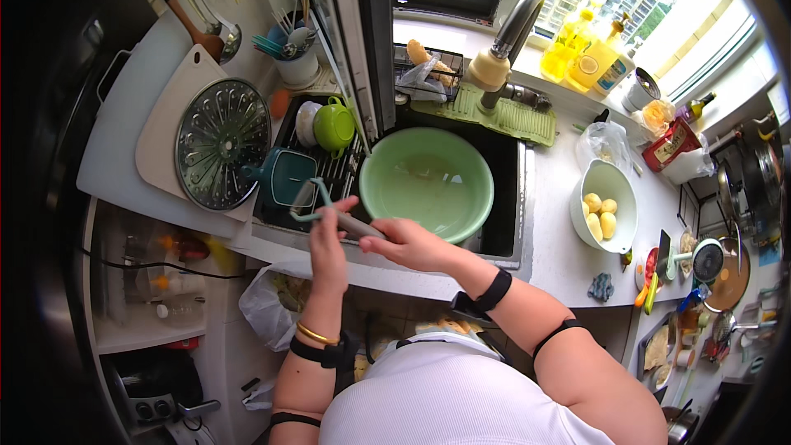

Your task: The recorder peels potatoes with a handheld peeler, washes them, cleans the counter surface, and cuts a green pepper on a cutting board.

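Note:
My right hand (411, 244) grips the grey handle of a Y-shaped peeler (355, 224) over the sink's front edge. The peeler's pale green head points left, above the drying rack. My left hand (327, 253) is upright against the peeler near the base of its head; whether its fingers close on the handle is unclear. Just behind the hands, a light green basin (426, 185) holds water in the dark sink (507, 198). Several peeled potatoes (599, 216) lie in a white and green bowl (625, 198) on the right counter.
A bag-lined bin (266, 303) stands below the counter at left. The drying rack (346, 173) holds a green cup (334, 127) and a teal square pan (290, 176). The faucet (516, 25) rises behind the basin. A knife (663, 253) lies on the right counter.

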Available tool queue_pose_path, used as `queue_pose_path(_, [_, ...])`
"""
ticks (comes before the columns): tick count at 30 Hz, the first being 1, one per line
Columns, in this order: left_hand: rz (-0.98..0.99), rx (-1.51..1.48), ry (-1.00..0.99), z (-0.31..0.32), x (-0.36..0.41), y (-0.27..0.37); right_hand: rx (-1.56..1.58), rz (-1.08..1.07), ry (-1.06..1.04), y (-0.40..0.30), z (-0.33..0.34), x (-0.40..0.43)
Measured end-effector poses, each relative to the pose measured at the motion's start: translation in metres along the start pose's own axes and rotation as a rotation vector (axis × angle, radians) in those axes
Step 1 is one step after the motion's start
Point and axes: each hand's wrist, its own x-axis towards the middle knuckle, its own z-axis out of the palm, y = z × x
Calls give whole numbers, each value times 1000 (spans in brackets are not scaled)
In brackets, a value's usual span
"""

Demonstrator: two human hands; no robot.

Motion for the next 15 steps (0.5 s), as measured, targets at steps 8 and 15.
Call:
queue_pose_path(8, [-413,-364,24,-2,66,-32,-63,597,233,210,-114,71])
queue_pose_path(15, [-671,-649,34,54,91,-91,-305,737,562,346,-138,102])
